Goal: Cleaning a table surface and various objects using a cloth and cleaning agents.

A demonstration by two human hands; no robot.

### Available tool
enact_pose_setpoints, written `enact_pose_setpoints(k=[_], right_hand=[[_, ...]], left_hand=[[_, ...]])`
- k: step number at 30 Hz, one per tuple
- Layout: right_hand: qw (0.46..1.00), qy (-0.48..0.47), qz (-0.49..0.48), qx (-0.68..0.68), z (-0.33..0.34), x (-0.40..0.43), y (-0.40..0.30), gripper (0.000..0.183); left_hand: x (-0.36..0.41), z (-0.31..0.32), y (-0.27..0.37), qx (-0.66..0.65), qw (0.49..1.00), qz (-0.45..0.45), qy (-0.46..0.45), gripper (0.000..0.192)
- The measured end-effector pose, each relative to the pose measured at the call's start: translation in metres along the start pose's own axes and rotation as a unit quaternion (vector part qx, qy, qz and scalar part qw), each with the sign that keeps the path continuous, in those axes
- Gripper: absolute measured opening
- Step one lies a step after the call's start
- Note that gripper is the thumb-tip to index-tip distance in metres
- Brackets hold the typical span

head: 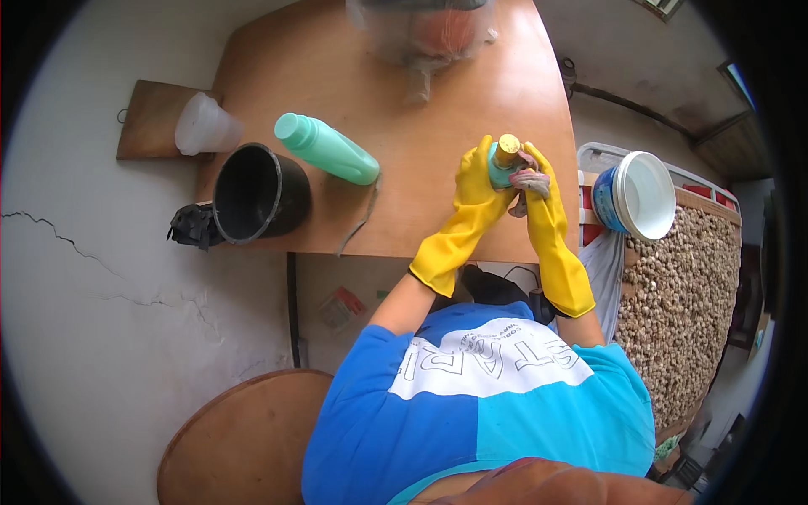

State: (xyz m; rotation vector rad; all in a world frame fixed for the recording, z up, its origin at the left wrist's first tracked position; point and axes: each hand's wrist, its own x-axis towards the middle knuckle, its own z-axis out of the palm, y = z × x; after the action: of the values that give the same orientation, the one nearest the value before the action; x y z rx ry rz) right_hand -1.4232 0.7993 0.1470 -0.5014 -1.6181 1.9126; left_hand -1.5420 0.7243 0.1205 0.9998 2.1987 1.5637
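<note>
Both my hands wear long yellow rubber gloves and are raised above the right part of a wooden table. My left hand is closed around a teal bottle with a worn yellow cap. On the bottle's other side, my right hand holds a crumpled greyish-pink cloth against it. The glove hides part of the bottle. A mint-green plastic bottle with its cap on lies or stands tilted in view, left of my hands, beside a thin grey strip.
A black bucket and a translucent plastic tub are at the left. A plastic-wrapped object is at the far edge. At right, a white bucket stands by a beaded mat. A round brown stool or table top is lower left.
</note>
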Motion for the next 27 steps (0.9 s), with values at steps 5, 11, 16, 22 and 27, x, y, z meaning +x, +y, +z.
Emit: enact_pose_setpoints(k=[5, 11, 16, 22, 27], right_hand=[[0.991, 0.068, 0.021, -0.114, -0.003, 0.004, 0.032, 0.052], [0.978, 0.024, 0.201, -0.051, -0.018, -0.01, -0.021, 0.038], [0.992, -0.007, 0.112, 0.051, -0.008, -0.007, -0.027, 0.032], [0.957, 0.016, 0.149, 0.249, 0.011, 0.01, -0.034, 0.027], [0.984, 0.035, 0.172, -0.003, 0.008, 0.011, -0.033, 0.038]], left_hand=[[0.003, 0.017, -0.041, -0.029, 0.998, 0.056, 0.027, 0.057], [0.01, 0.009, -0.024, -0.143, 0.978, 0.057, -0.139, 0.074], [0.016, -0.001, 0.02, -0.012, 0.991, 0.04, -0.129, 0.041], [0.006, 0.006, 0.022, -0.025, 0.997, 0.002, -0.079, 0.029], [0.009, 0.04, -0.056, 0.116, 0.983, 0.09, -0.112, 0.055]])
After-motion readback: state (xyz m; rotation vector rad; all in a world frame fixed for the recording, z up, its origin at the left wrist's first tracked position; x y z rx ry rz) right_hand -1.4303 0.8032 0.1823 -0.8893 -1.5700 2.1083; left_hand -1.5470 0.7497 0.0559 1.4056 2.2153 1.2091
